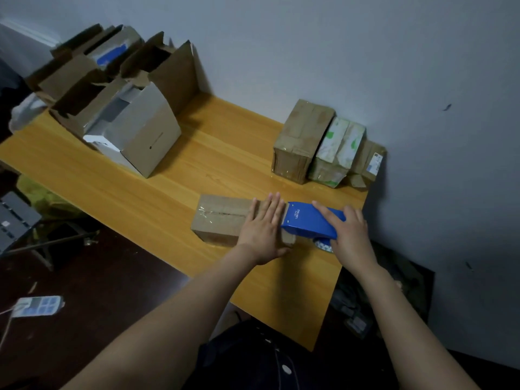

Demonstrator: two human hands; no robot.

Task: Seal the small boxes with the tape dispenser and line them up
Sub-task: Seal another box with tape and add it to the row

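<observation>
Right grip (350, 229): wrapped round the blue tape dispenser (309, 220), forefinger lying along its top.
Left grip (261, 235): flat, fingers straight, pressing down on the box (222, 218).
Box: toward the front of the counter (197, 153), clear tape along its top seam, dispenser mouth at its right end.
Elsewhere: taped boxes (323, 144) in a row by the wall; open boxes (121, 102) far left.
Risk: if the flat palm eases, the pull may drag the box and wrinkle the tape; fingertips lie close to the cutter.
</observation>
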